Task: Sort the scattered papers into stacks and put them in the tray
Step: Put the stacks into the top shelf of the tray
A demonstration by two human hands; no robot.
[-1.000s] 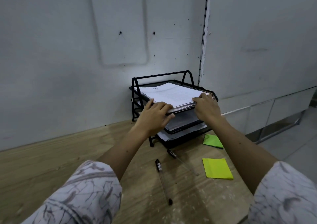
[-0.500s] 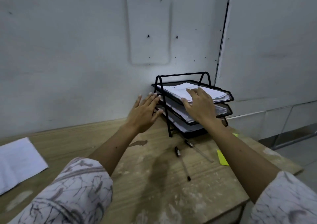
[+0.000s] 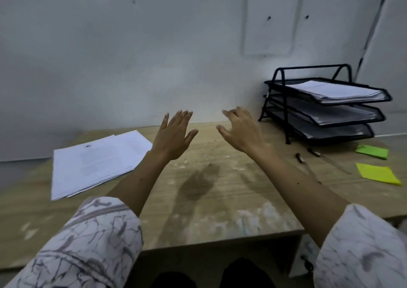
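Your left hand [image 3: 174, 136] hangs above the wooden desk [image 3: 220, 199], palm down, fingers spread and empty; your right hand [image 3: 241, 132] is just beside it, also empty, fingers loosely curled but not closed on anything. Both are up off the surface, w/ their shadows on the bare wood below. One loose stack of papers [image 3: 94, 162] lies flat on the desk's left part, near your left hand but not touching it, sheets slightly fanned at the edges. The black 3-tier mesh tray [image 3: 275, 102] stands at the desk's far right against the wall, well apart from both hands; each tier has white paper in it, top tier's pile [image 3: 334, 90] clearest. In front of the tray: two pens [image 3: 308, 155] lying on the wood, and two sticky-note pads, one green [image 3: 372, 151] nearer the tray, one yellow [image 3: 377, 174] closer to you. Patterned sleeves [image 3: 88, 241] cover both your upper forearms.
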